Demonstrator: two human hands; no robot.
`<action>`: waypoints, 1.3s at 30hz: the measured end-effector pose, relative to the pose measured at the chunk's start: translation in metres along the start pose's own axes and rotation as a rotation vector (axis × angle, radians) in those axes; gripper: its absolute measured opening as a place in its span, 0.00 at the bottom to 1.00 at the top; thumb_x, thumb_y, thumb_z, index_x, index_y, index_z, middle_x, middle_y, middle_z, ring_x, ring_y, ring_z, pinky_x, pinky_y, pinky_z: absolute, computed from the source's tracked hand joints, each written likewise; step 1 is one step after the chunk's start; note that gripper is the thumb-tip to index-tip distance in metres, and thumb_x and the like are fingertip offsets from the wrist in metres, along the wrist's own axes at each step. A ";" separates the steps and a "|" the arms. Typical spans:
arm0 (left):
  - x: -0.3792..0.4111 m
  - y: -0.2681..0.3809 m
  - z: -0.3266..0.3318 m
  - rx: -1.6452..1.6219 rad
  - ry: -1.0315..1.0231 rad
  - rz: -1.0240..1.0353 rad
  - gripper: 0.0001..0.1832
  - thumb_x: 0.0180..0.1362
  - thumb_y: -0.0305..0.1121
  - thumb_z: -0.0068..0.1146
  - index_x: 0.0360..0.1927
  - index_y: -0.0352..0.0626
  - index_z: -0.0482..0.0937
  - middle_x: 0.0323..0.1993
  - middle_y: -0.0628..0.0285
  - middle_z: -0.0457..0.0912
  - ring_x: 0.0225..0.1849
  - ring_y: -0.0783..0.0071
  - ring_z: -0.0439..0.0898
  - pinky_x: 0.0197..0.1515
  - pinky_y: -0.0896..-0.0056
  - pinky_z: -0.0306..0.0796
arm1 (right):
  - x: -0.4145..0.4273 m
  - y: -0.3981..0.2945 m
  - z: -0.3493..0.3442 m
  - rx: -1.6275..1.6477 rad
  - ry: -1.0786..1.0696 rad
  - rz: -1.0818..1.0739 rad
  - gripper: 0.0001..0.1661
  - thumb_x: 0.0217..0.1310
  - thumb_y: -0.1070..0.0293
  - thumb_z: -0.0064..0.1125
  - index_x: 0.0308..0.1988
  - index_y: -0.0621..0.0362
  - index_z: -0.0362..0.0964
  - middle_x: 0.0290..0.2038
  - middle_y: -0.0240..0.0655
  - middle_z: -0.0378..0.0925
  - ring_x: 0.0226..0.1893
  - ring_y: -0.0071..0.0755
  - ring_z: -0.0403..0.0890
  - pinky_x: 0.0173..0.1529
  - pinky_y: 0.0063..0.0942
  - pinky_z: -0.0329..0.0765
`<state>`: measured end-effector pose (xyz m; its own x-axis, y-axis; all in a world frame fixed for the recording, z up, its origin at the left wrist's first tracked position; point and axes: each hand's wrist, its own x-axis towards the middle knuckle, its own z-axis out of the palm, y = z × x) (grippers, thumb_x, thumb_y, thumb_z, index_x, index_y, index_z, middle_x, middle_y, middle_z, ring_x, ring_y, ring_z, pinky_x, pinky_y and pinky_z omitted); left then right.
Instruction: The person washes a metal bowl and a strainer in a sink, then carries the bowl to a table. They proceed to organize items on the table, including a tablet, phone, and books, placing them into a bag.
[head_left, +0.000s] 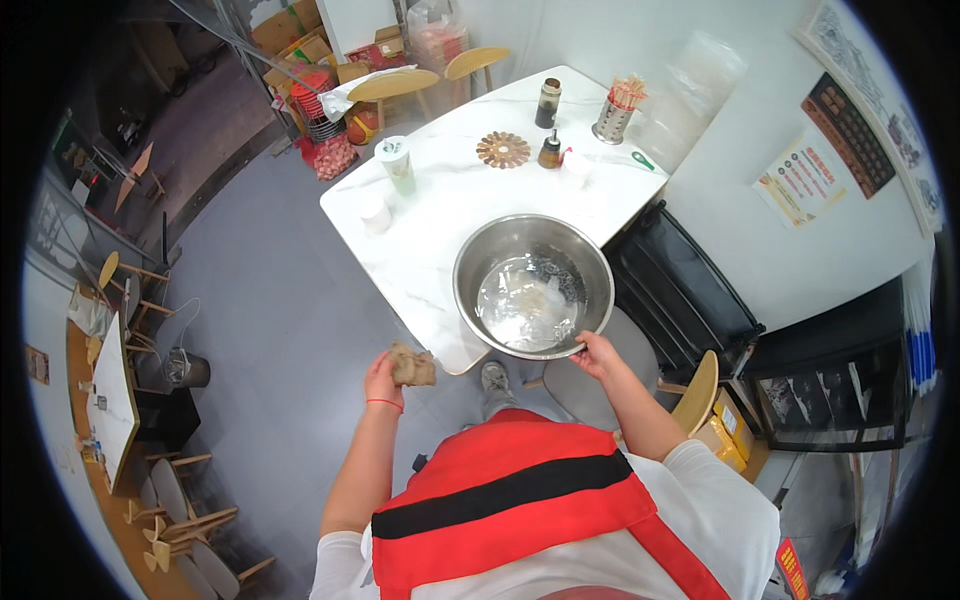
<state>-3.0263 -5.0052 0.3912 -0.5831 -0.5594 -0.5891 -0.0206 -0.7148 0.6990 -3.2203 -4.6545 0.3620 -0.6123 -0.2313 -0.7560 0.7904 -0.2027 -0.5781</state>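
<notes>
My right hand (595, 355) grips the near rim of a large stainless steel basin (472, 277). Clear water (525, 307) with bright reflections covers the basin's bottom. The basin sits at the near right corner of a white marble-patterned table (427, 262), partly past its edge. In my left hand (382, 381) is a crumpled brown cloth (412, 365), held beside the table's left edge above the floor. A red cord circles my left wrist. A red apron (517, 472) with a black band covers my front.
On the table stand a tall cup (395, 161), a white cup (375, 215), sauce bottles (548, 103), a chopstick holder (611, 122) and a round trivet (503, 150). A grey chair (600, 367) is tucked close by my right arm. Boxes (300, 34) pile up behind.
</notes>
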 end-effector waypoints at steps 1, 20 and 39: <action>0.008 0.002 0.004 -0.010 -0.043 -0.021 0.20 0.53 0.21 0.43 0.51 0.32 0.65 0.46 0.54 0.72 0.46 0.63 0.73 0.46 0.67 0.70 | 0.005 -0.007 0.006 -0.015 0.003 0.000 0.05 0.51 0.71 0.46 0.31 0.60 0.66 0.25 0.34 0.73 0.22 0.29 0.76 0.26 0.25 0.78; 0.155 -0.020 0.090 0.671 -0.157 0.136 0.18 0.54 0.28 0.51 0.50 0.41 0.70 0.41 0.60 0.74 0.42 0.74 0.72 0.46 0.75 0.67 | 0.071 -0.112 0.040 -0.198 0.165 -0.075 0.39 0.55 0.37 0.43 0.59 0.46 0.49 0.56 0.37 0.59 0.46 0.39 0.69 0.46 0.38 0.71; 0.151 0.002 0.116 1.215 0.262 0.520 0.21 0.53 0.29 0.50 0.53 0.42 0.66 0.48 0.57 0.70 0.51 0.63 0.69 0.51 0.63 0.64 | 0.399 -0.421 -0.119 -1.602 0.750 -0.825 0.27 0.52 0.62 0.49 0.50 0.67 0.61 0.47 0.50 0.67 0.48 0.49 0.68 0.53 0.42 0.62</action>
<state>-3.2082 -5.0422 0.3504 -0.5751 -0.8104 -0.1122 -0.6269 0.3484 0.6969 -3.7948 -4.5486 0.2668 -0.9926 -0.0740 0.0962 -0.0899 0.9806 -0.1739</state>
